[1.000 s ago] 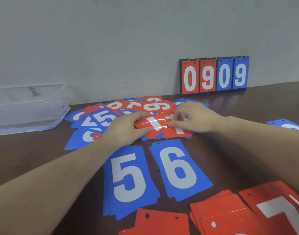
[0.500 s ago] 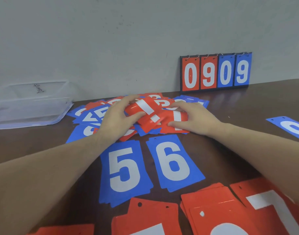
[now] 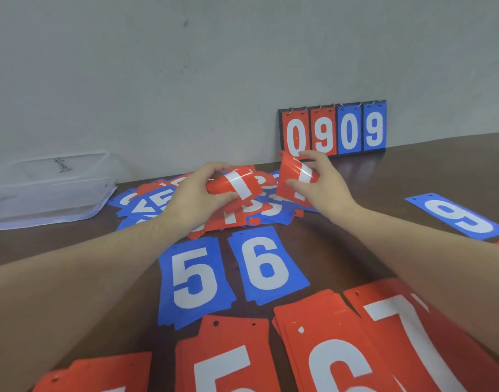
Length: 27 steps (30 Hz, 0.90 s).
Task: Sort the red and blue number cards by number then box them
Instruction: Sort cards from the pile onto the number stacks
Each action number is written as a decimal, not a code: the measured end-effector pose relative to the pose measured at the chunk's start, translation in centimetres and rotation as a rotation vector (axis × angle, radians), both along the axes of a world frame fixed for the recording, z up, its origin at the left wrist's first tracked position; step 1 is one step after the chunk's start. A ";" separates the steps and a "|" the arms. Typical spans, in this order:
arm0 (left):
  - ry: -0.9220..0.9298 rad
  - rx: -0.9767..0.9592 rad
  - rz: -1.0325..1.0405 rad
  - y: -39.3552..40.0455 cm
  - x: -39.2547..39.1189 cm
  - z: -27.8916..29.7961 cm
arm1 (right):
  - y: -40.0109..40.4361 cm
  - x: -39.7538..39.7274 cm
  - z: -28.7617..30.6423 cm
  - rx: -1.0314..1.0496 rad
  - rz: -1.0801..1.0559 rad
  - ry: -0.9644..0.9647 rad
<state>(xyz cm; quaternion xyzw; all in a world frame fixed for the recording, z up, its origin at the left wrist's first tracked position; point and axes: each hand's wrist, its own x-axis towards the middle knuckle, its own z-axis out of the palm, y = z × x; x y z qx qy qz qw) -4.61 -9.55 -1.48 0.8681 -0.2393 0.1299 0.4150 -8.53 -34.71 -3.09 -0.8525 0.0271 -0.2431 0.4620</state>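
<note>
Head view, and both hands are up over the loose heap, each with a red card. The left hand has its fingers and thumb curled round a red card that bows into a curve under the grip, a white stroke across its face, likely a 1. The right hand pinches a second red card between thumb and fingers, tilted up on edge at about one o'clock from the left one. Reading the digit seems the point of that tilt, though I can't make it out from here.

Below them, at twelve o'clock on the tabletop, lies the unsorted heap, red and blue cards overlapping at all angles. Sorted piles sit nearer the person: a blue 5 pile and a blue 6 pile side by side, then red piles at six o'clock, a red 5, a red 6 and a red 7. The layout looks deliberate, numbers running left to right, one row per colour. A blue 9 card lies alone at three o'clock, well apart.

The clear box waits at nine o'clock, no cards visible in it, so boxing looks a long way off. A scoreboard reading 0909 leans against the wall.
</note>
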 end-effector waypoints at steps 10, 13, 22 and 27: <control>0.156 -0.170 -0.092 2.2 -6.2 1.9 | 2.9 -8.1 2.8 0.200 0.099 0.141; 0.159 -0.192 -0.130 3.6 -8.8 2.1 | 4.5 -10.0 2.8 0.246 0.111 0.155; 0.273 -0.262 -0.204 9.5 -15.3 3.1 | 10.2 -14.4 3.8 0.346 0.203 0.246; 0.291 -0.380 -0.212 12.8 -17.0 2.2 | 12.8 -16.2 4.1 0.313 0.187 0.281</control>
